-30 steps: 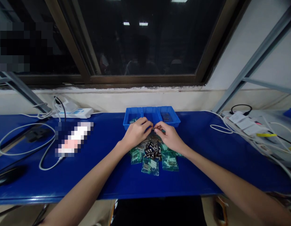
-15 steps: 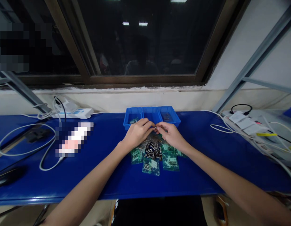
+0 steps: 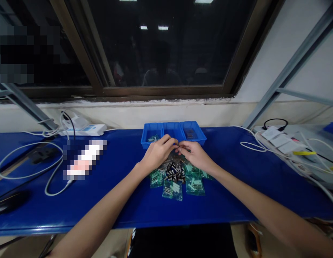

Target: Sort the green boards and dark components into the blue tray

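My left hand (image 3: 161, 150) and my right hand (image 3: 191, 152) meet at the fingertips, both in a pinch, just in front of the blue bins. What lies between the fingers is too small to make out. Below them a heap of small dark metal cylinders (image 3: 175, 172) is spread on the blue table. Green-tinted clear bags with metal pins and pale pieces surround it: one bag (image 3: 172, 189) at the front, another bag (image 3: 195, 185) at the right and a third bag (image 3: 156, 178) at the left. Some loose thin parts under my hands are partly hidden.
A blue three-compartment bin (image 3: 198, 140) stands at the back; its left part holds a bag, its right part small parts. White cables and a power strip (image 3: 85, 129) lie at the left, with a mouse (image 3: 10, 202). More adapters (image 3: 281, 139) and cables crowd the right.
My right fingers have shifted slightly at the pinch, with the fingertips curled differently. My left hand has hardly moved, and the bags and heap look the same.
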A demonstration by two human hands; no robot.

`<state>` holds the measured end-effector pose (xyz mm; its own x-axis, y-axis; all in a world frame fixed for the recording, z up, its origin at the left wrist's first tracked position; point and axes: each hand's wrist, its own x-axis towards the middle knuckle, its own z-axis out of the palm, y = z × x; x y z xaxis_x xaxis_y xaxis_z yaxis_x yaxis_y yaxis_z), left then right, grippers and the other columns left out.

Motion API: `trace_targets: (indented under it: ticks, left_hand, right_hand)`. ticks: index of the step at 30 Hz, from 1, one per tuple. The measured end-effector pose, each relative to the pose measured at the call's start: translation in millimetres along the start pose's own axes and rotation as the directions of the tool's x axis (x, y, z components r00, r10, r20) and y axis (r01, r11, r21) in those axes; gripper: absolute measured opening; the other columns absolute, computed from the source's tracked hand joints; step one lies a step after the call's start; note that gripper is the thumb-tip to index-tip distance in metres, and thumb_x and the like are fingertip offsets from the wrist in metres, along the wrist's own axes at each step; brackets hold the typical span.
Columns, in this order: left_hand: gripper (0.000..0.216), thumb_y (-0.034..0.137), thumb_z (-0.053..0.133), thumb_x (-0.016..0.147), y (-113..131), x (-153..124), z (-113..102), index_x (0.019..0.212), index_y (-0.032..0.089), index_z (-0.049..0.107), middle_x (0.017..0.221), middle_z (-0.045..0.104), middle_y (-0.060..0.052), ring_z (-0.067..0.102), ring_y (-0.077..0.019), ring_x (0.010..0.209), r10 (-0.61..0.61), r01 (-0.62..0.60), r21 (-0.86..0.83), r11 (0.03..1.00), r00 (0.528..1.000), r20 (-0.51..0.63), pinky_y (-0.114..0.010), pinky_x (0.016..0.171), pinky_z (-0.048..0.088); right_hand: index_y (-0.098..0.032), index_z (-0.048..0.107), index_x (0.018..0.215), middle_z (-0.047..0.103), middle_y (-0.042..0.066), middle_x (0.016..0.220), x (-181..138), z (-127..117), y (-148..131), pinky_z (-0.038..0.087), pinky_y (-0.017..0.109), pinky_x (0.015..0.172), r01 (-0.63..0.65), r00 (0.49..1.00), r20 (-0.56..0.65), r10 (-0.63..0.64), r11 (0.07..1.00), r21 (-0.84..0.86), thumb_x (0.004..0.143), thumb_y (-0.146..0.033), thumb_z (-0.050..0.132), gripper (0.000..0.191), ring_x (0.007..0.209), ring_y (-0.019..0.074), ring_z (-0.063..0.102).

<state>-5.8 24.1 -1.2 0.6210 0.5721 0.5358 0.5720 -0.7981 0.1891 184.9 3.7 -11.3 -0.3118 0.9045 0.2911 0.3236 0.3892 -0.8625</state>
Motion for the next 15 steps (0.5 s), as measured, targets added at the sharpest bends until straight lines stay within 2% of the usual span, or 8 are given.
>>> trace_targets:
  ticks: [9, 15]
  left_hand:
    - [0.021, 0.025, 0.038, 0.103, -2.5, 0.3, -1.3, 0.114, 0.018, 0.055, 0.107, 0.06, -0.007, 0.064, -0.0165, 0.094, 0.031, -0.031, -0.023, 0.999, 0.999, 0.005, -0.029, 0.08, 0.056]
    - [0.022, 0.025, 0.037, 0.103, -2.1, 0.8, -1.9, 0.114, 0.017, 0.055, 0.106, 0.06, -0.008, 0.064, -0.017, 0.091, 0.044, -0.044, 0.009, 0.999, 0.999, 0.013, -0.03, 0.077, 0.056]
  right_hand:
    - [-0.019, 0.063, 0.079, 0.068, 0.003, 0.075, -0.9, -0.1, -0.3, 0.047, 0.03, 0.068, 0.005, 0.999, -0.052, -0.01, 0.996, -0.093, 0.093, -0.028, 0.051, 0.02, 0.073, 0.0176, 0.065]
    - [-0.019, 0.061, 0.073, 0.064, 0.0, 0.068, -0.9, -2.1, -3.5, 0.04, 0.027, 0.06, 0.062, 0.993, -0.081, -0.09, 0.953, -0.296, 0.096, -0.031, 0.05, 0.028, 0.063, 0.0144, 0.059]
